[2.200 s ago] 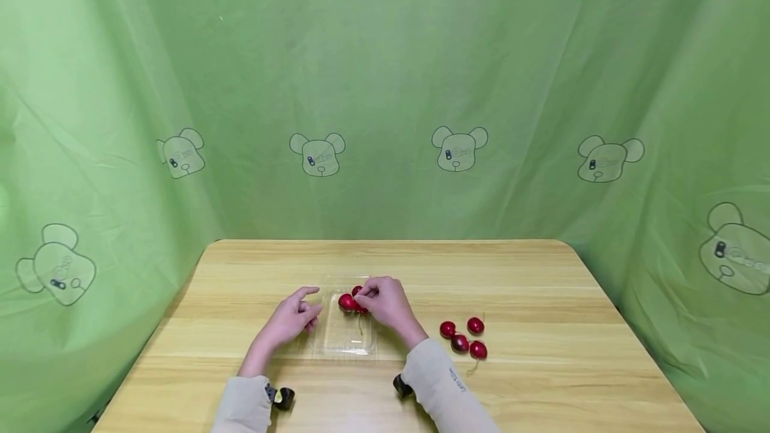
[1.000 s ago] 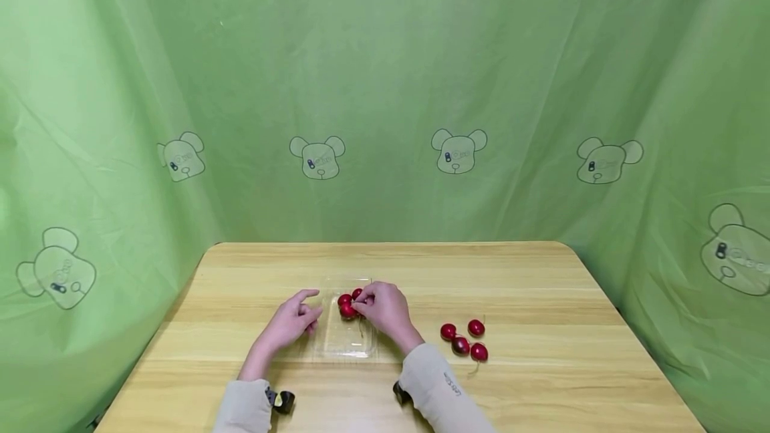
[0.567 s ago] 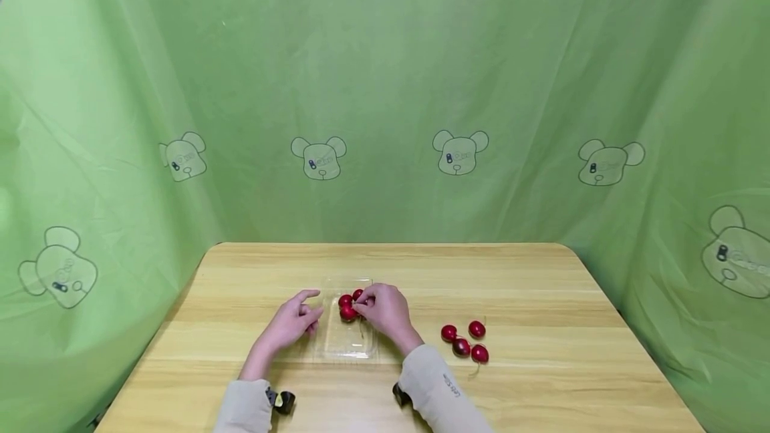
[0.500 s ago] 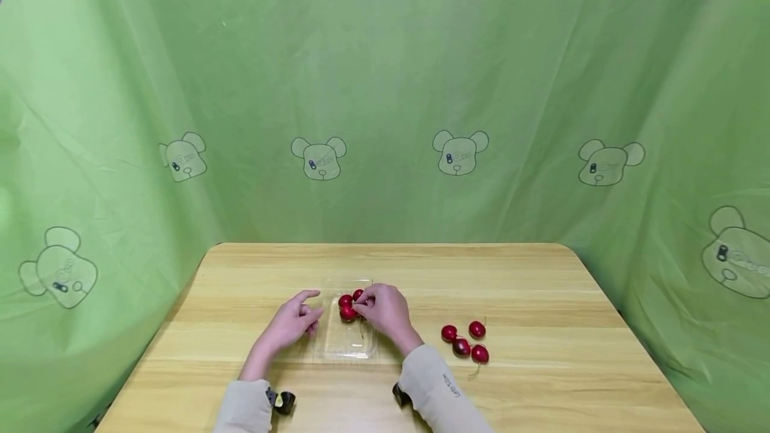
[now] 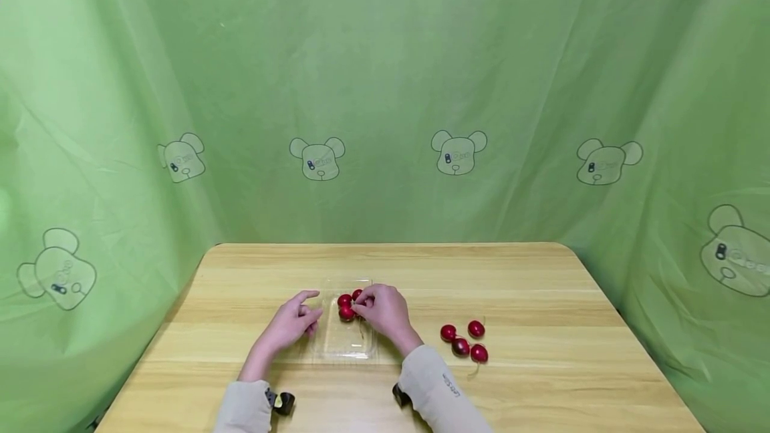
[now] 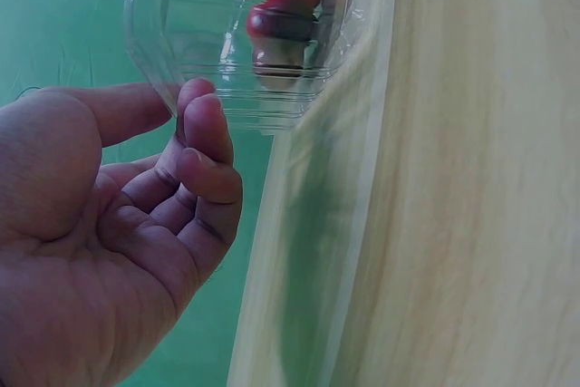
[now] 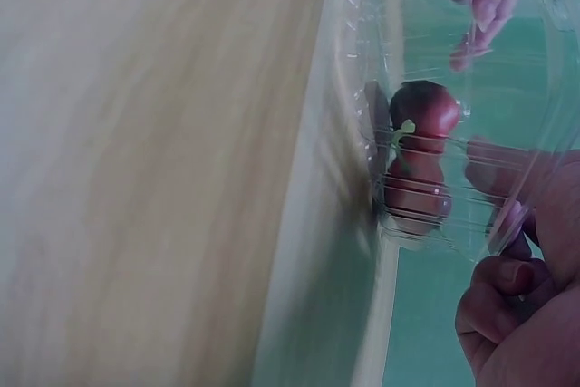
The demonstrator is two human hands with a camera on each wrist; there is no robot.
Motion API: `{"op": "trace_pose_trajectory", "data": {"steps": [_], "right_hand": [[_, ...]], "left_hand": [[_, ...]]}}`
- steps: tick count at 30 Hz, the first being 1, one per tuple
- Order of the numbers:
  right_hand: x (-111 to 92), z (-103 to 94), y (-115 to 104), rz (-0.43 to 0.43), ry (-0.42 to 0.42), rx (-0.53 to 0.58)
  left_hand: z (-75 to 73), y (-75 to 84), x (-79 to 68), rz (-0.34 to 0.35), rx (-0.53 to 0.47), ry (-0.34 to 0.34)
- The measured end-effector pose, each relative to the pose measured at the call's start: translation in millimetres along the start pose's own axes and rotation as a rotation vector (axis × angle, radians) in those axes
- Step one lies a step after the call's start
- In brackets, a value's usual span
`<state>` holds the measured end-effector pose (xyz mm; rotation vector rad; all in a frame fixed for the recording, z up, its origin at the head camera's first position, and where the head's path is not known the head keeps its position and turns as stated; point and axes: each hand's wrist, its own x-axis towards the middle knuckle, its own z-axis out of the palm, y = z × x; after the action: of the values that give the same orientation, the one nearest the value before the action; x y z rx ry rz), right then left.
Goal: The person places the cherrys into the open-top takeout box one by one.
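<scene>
Head view: the right hand (image 5: 385, 309) pinches a stem (image 5: 353, 304) among cherries (image 5: 346, 313) inside the clear container (image 5: 345, 343); the left hand (image 5: 291, 321) sits at its left side (four loose cherries (image 5: 460, 347) lie rightward). Left wrist: fingers loosely bent, ungrasping. Right wrist: cherries low within the container.

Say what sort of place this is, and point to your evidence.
Probably a curtained-off booth for recording handwork: a green curtain printed with cartoon heads hangs behind and on both sides of a table, and a black device sits at each wrist.
</scene>
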<state>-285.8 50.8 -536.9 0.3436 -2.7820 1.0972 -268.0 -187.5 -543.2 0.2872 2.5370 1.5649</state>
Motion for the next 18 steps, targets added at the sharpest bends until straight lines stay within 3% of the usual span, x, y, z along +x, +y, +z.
{"op": "trace_pose_trajectory", "data": {"steps": [18], "right_hand": [[-1.9, -3.5, 1.1, 0.018, -0.027, 0.061]], "left_hand": [[0.1, -0.1, -0.8, 0.010, -0.008, -0.001]]}}
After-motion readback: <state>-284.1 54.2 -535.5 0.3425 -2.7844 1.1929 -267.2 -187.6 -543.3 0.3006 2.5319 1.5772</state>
